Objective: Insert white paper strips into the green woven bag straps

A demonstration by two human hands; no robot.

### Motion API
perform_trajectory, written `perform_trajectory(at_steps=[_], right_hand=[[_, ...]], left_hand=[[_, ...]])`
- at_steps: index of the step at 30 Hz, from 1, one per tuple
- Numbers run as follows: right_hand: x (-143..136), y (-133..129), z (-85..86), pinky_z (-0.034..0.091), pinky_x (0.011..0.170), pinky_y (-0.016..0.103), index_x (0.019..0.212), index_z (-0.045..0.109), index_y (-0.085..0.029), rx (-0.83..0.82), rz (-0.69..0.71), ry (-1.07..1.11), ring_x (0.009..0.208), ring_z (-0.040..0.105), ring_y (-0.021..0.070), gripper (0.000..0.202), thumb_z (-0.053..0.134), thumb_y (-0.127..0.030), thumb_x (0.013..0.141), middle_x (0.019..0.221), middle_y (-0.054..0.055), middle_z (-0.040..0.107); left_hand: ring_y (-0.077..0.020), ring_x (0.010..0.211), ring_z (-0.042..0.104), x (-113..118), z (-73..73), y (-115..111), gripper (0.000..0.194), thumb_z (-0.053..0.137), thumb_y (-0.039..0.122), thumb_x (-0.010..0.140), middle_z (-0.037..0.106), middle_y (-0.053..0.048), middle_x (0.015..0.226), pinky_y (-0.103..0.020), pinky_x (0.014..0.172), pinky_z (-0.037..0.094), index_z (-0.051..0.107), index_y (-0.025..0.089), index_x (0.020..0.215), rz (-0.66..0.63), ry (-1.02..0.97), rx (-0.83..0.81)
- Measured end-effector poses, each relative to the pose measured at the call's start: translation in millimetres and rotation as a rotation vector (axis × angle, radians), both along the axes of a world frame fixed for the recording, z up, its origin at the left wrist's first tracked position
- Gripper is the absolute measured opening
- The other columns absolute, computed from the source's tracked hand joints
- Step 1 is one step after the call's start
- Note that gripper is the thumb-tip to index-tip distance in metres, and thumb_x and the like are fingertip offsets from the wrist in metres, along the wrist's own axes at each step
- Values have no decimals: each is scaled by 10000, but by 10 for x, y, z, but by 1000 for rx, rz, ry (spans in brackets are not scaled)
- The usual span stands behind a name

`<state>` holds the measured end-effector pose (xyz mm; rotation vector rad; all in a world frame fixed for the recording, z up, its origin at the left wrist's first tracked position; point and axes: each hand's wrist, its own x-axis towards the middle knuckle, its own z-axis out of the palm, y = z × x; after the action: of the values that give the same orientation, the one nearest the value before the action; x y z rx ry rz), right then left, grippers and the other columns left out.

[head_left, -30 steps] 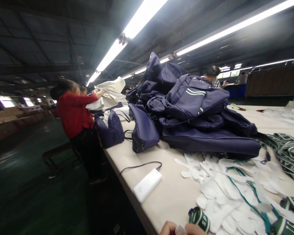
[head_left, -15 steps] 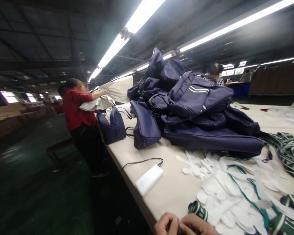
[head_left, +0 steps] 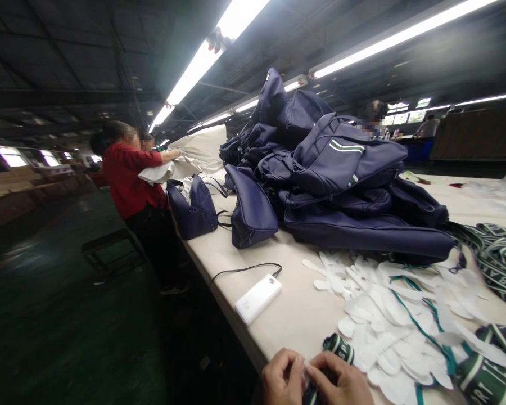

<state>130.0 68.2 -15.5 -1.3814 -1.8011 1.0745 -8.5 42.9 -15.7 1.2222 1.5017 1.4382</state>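
At the bottom edge, my left hand (head_left: 283, 376) and my right hand (head_left: 341, 379) meet with thumbs and fingertips pinched together. Between them shows a dark green webbing strap (head_left: 312, 395) with white stripes, largely covered by the fingers. A small pale bit shows at the fingertips, too small to make out. Just beyond my right hand, a rolled part of green lettered webbing (head_left: 339, 347) rests on the table. White paper-like cut pieces (head_left: 388, 337) lie heaped to the right of my hands.
Navy bags (head_left: 333, 163) are piled high on the table (head_left: 219, 253). A white power bank (head_left: 258, 298) with a black cable lies near the left edge. More lettered webbing (head_left: 487, 382) lies right. A person in red (head_left: 130, 177) handles pale fabric (head_left: 202, 149) at far left.
My hands have risen slightly into view, and more of the striped strap between them shows. The camera view has shifted a little. The person in red leans further left.
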Motion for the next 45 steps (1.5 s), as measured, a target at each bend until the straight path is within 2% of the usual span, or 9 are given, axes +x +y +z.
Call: perform_trajectory(at_steps=[4,8,12,17,29,33,38,41,45], right_hand=[[-63,-6,24,400,578,254,688,648,-216,54,-122,-120,630,620,194,307,537,-462,833,643,2,670],[-52,-39,130,415,625,259,691,627,-199,53,-99,3,666,621,193,295,522,-419,857,675,10,672],[9,-118,271,435,679,261,713,650,-180,35,-88,109,690,615,185,226,579,-347,847,707,24,685],[51,-92,287,434,646,238,738,688,-168,14,-129,217,666,595,156,127,640,-260,812,712,10,681],[187,22,291,400,598,218,761,723,-136,-191,112,337,622,545,131,144,661,-264,779,673,-1,652],[113,6,254,385,586,220,719,691,-144,-173,56,247,626,556,143,133,631,-252,767,655,1,650],[-30,-50,182,404,645,262,683,624,-184,-23,-81,15,676,614,188,239,560,-369,821,679,17,676],[-76,-74,111,401,637,273,693,582,-207,29,-113,-55,666,626,199,295,493,-438,855,673,15,668],[-93,-74,-18,403,617,266,733,556,-234,83,-120,-195,651,635,197,293,445,-457,886,673,-2,660]], left_hand=[[-162,592,544,91,199,31,359,453,356,934,576,-31,623,-273,596,392,586,202,638,-15,295,270],[-199,722,614,87,295,96,255,438,257,905,636,-59,751,-296,678,463,624,202,740,-9,335,177],[-252,919,659,-46,280,8,250,475,288,892,704,-103,931,-368,851,501,698,179,928,-42,269,25],[-202,737,647,-107,198,-90,292,570,428,897,702,-46,797,-285,699,515,694,172,963,-200,118,-157],[-127,524,515,-139,280,32,333,697,472,743,615,0,567,-230,539,414,695,139,746,-257,-86,-240],[-118,463,490,-142,293,40,335,671,462,739,598,-8,526,-230,499,392,671,130,701,-241,-81,-254],[-140,511,485,-65,220,16,251,599,334,800,532,0,528,-242,508,367,600,173,607,-111,49,-150],[-168,619,552,-22,112,5,271,554,256,851,592,-37,625,-263,585,386,604,194,592,-26,260,43],[-177,616,587,36,-83,13,340,426,170,922,617,-51,656,-287,599,390,590,218,628,70,543,261]])
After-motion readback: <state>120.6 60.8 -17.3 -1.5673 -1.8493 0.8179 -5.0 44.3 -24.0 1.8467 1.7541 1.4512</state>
